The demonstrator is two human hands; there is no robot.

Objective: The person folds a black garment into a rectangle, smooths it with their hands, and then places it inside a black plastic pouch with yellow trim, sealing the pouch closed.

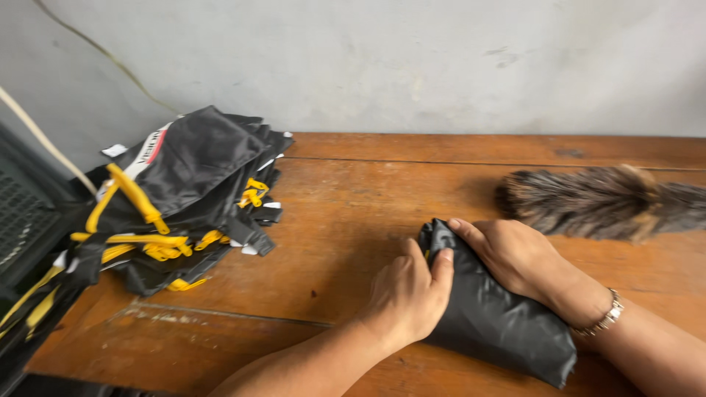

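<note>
Black fabric bundle (491,312) sits lower center-right on the wooden table (353,198), our left hand (409,294) and right hand (515,257) clamped on its near end, feather duster (599,200) beyond right, stacked black-yellow bags (176,198) upper left.

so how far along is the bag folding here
Looks done: a stack of folded black bags with yellow straps sits at the table's left end. In hand: one black fabric bundle, pressed flat by the left hand and right hand, mostly folded. Left: finishing this one; no other unfolded bags are visible. A feather duster lies beyond.
</note>
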